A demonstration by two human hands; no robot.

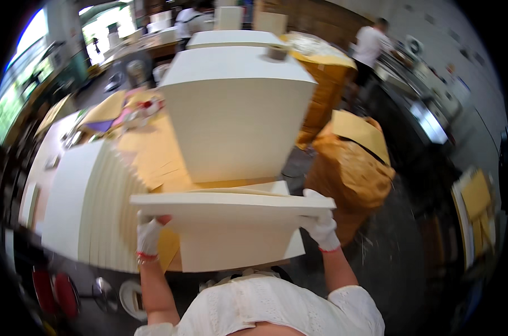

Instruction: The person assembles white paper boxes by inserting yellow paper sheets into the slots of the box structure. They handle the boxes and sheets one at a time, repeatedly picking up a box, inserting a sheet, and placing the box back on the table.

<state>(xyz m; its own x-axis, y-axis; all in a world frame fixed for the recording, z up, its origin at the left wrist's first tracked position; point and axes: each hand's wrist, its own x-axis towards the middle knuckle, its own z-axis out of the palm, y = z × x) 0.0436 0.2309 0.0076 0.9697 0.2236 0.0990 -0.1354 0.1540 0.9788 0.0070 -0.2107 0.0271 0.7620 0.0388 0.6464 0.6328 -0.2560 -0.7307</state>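
Note:
A thick sheaf of white sheets [237,201] is held up level in front of me, its long edge facing me. At its left end my left hand [149,236], in a white glove with a red cuff, is closed on it. My right hand [321,227], gloved alike, grips the right end; some fingers are hidden by the sheaf. Below it lies a flat white sheet stack [226,246] on the table's near edge. Just beyond stands a tall block of stacked white sheets [237,112]. To the left, a fanned pile of white sheets [91,207] leans in steps.
Brown wrapping paper [156,143] covers part of the table. A tape roll [277,52] sits on the tall block. An orange-brown sack [346,173] stands to the right. One person [371,45] works at the far right bench, another [188,22] at the back. Red stools [66,294] stand lower left.

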